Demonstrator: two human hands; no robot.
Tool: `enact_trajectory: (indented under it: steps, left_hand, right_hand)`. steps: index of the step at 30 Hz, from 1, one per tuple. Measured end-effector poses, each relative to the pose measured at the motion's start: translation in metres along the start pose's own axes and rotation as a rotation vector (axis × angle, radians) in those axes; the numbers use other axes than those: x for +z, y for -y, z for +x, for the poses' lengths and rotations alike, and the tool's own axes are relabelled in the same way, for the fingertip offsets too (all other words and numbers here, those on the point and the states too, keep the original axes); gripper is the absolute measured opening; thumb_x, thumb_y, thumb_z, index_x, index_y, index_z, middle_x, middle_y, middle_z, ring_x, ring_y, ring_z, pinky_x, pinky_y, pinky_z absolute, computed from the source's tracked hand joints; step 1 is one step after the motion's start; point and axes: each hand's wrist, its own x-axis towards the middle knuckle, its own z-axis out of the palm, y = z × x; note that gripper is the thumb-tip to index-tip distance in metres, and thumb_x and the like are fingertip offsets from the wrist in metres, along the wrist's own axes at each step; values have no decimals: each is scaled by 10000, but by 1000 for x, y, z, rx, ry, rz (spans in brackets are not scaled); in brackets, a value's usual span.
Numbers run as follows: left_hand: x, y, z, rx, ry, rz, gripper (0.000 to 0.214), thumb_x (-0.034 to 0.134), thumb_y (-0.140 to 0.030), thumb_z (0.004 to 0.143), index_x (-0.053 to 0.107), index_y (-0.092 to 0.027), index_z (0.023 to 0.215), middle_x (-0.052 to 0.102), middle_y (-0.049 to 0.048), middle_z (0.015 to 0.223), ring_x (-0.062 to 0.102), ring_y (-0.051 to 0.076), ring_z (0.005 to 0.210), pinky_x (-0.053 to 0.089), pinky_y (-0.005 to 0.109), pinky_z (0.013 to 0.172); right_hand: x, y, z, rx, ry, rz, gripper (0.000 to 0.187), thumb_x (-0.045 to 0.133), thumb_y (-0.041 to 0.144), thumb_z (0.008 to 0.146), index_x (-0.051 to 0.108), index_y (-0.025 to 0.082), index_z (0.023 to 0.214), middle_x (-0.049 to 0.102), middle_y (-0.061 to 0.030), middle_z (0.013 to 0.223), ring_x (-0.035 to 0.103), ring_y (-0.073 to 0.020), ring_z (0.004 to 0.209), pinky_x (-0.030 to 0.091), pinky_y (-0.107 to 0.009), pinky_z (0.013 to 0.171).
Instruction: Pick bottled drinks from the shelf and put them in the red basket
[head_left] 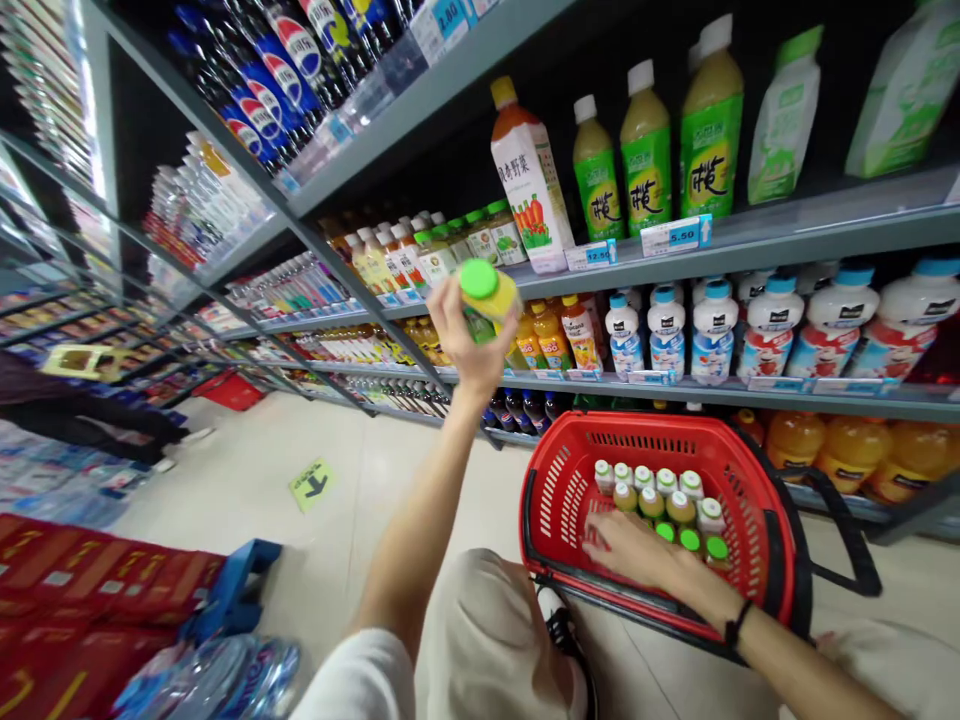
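My left hand (474,340) is closed around a small juice bottle (487,287) with a bright green cap and yellowish contents, raised in front of the drink shelves. Down inside the red shopping basket (551,440) is my right hand (626,545), a dark band on its wrist. Motion smears its fingers, so I cannot make out their shape or whether they hold anything. Beside that hand, small bottles stand upright in rows: white-capped white bottles (664,481), white-capped olive-coloured bottles (680,508) and green-capped bottles (689,540).
Shelves carry a carrot juice bottle (534,190), green-labelled bottles (646,160) and blue-capped milk drinks (712,325). The basket's black handle (847,530) sticks out right. Red cartons (90,600) and wrapped bottles (217,680) are stacked at left. Another person (82,400) is farther back.
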Motion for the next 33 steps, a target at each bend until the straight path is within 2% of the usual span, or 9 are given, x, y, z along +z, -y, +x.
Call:
enact_trajectory:
  steps: [3,5,7,9,13,19,28,31,33]
  left_hand:
    - [-21,-60,-86,144,7,-53,798,875,-279,889,518,-311,1602,667,115,1389,685,292,1301,619,442,1112]
    - [-31,-91,-135,135,129,-186,813,838,-231,924,482,-241,1655,688,154,1390,712,287,1284,646,409,1081]
    - [-40,-113,-170,69,264,-306,778,805,-243,960,474,-217,1663,702,170,1380,730,290,1266,663,412,1057]
    - [-47,-125,-188,29,355,-397,778,794,-266,976,458,-232,1677,703,172,1369,736,301,1262,675,433,1035]
    - [-54,-136,-192,69,374,-522,882,832,-258,942,412,-256,1717,683,177,1303,719,325,1256,670,465,1022]
    - [-66,-143,-180,45,393,-465,887,890,-280,891,491,-348,1680,606,89,1033,681,268,958,645,409,830]
    - [-64,-150,-183,6,416,-503,924,939,-256,834,526,-341,1656,573,74,1029,617,242,891,604,386,743]
    - [-61,-150,-178,-197,408,-547,837,995,-309,761,642,-382,1517,611,70,1074,627,257,967,609,426,826]
    - [-56,-146,-174,-506,424,-649,713,1020,-360,708,710,-374,1350,657,65,1126,657,267,1035,612,447,901]
  right_hand:
    - [-5,-12,10,23,-294,326,512,582,191,1018,563,101,1521,771,-179,1225,749,-278,1045,578,-450,1017]
    - [-5,-19,17,40,-419,516,728,671,209,956,414,139,1633,746,-169,1273,742,-244,957,605,-440,952]
    - [-5,-22,20,37,-543,660,848,746,232,893,376,187,1655,745,-156,1288,743,-239,930,621,-440,914]
    - [-9,-22,18,-22,-662,734,851,776,226,850,427,217,1626,748,-145,1327,755,-262,1043,611,-462,985]
    - [-21,-23,1,-149,-724,705,701,729,206,860,557,221,1540,689,-149,1488,677,-303,1358,533,-500,1157]
    - [-31,-23,-16,-220,-653,640,738,800,252,853,574,201,1554,693,-162,1482,712,-304,1303,565,-486,1119]
    - [-34,-29,-20,-209,-673,604,753,808,245,802,598,156,1520,725,-154,1450,729,-291,1284,568,-434,1114]
    - [-33,-26,-21,-153,-678,627,695,822,243,777,655,167,1447,774,-129,1357,755,-288,1189,594,-415,1027]
    - [-31,-21,-21,-79,-663,684,587,869,302,765,720,174,1318,818,-93,1170,768,-269,1021,614,-385,907]
